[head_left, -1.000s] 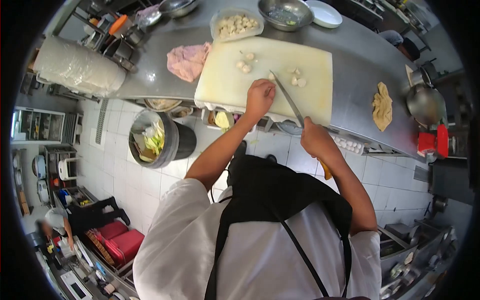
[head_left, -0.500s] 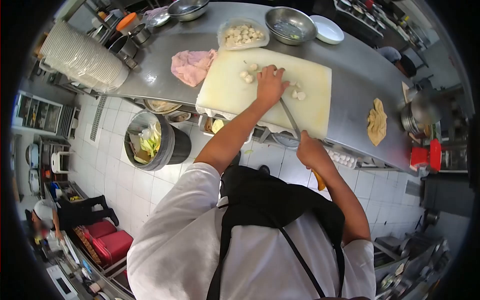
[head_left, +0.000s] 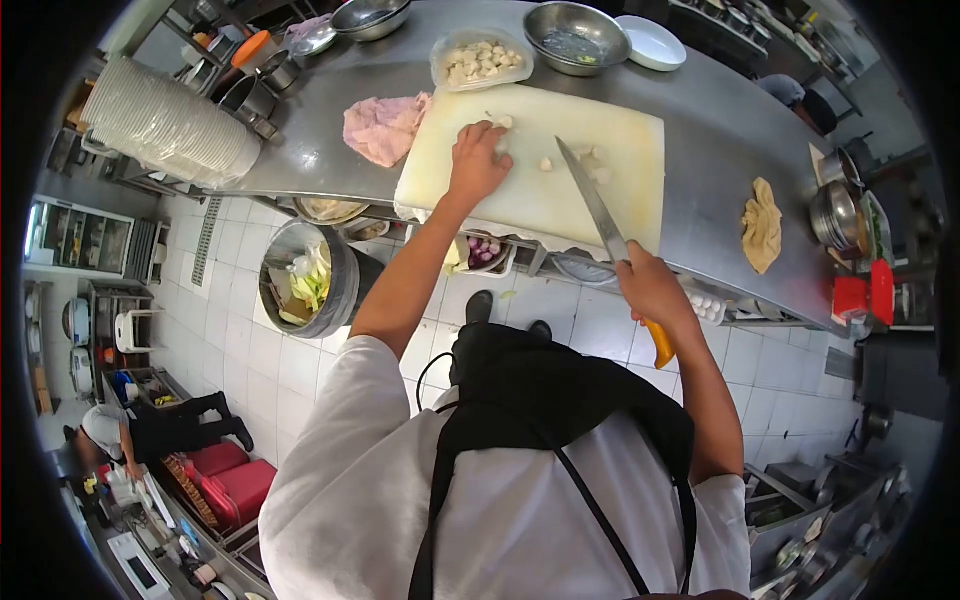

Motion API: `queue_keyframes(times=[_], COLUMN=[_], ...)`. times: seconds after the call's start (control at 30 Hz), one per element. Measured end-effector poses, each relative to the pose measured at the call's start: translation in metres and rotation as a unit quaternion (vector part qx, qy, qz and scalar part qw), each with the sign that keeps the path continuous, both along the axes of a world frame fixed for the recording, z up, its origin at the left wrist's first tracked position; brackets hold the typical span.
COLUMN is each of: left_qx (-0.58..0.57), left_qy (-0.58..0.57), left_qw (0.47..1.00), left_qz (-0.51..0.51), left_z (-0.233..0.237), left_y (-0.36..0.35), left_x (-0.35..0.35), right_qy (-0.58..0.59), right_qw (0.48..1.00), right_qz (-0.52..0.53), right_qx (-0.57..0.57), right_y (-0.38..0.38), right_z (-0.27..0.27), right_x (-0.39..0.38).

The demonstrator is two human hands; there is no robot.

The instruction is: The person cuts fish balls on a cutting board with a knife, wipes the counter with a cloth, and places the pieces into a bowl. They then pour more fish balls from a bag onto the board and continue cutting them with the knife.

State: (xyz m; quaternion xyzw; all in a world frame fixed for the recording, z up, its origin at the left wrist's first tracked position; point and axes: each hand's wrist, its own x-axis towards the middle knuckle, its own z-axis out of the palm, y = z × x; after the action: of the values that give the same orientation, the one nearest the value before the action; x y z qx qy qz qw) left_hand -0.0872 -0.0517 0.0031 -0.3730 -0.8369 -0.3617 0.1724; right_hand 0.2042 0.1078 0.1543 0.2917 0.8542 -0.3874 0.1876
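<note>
My right hand (head_left: 652, 285) is closed round the yellow handle of a kitchen knife (head_left: 598, 205). Its long blade points up and left over the white cutting board (head_left: 630, 150). On the board's left side, my left hand (head_left: 480, 162) reaches with thumb and fingers apart. A small whitish piece (head_left: 504, 122), mushroom-like, lies by its fingertips; anything under the palm is hidden. One cut piece (head_left: 545, 164) sits left of the blade, and a few slices (head_left: 597, 165) lie just right of it. Behind the board, a clear plastic tub (head_left: 480, 82) holds many similar pieces.
A pink cloth (head_left: 383, 130) lies left of the board, a tan cloth (head_left: 762, 228) to the right. Metal bowl (head_left: 577, 40) and white dish (head_left: 650, 43) stand behind. A lined bin (head_left: 345, 290) with vegetable scraps is below the counter. Another person (head_left: 150, 430) works at lower left.
My left hand has moved left across the board from the slices toward the whole pieces. The knife has shifted slightly right, its blade now clear of my left hand.
</note>
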Motion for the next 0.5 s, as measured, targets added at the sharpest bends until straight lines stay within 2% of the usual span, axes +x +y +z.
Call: queue_keyframes(times=[0.07,0.17,0.27,0.47,0.5], left_qx=[0.003,-0.027,-0.07,-0.033,-0.075], left_qy=[-0.006,-0.036,-0.052,0.0,-0.018], left_qw=[0.999,0.998,0.996,0.999,0.997], left_qz=[-0.047,-0.049,-0.023,0.012,0.012], left_z=[-0.008,0.007,0.016,0.028,0.026], left_y=[-0.012,-0.02,-0.017,0.019,0.026], left_x=[-0.008,-0.007,-0.005,-0.021,-0.028], right_qy=[-0.009,-0.038,-0.023,-0.013,-0.015], right_qw=[1.0,0.998,0.999,1.0,1.0], right_qz=[0.022,0.046,0.03,-0.009,-0.015], right_qx=[-0.004,-0.012,-0.008,-0.001,-0.001], right_y=[-0.011,-0.021,-0.016,0.001,0.001], right_z=[0.0,-0.012,-0.036,-0.032,-0.031], right_x=[0.0,-0.005,-0.007,-0.002,-0.002])
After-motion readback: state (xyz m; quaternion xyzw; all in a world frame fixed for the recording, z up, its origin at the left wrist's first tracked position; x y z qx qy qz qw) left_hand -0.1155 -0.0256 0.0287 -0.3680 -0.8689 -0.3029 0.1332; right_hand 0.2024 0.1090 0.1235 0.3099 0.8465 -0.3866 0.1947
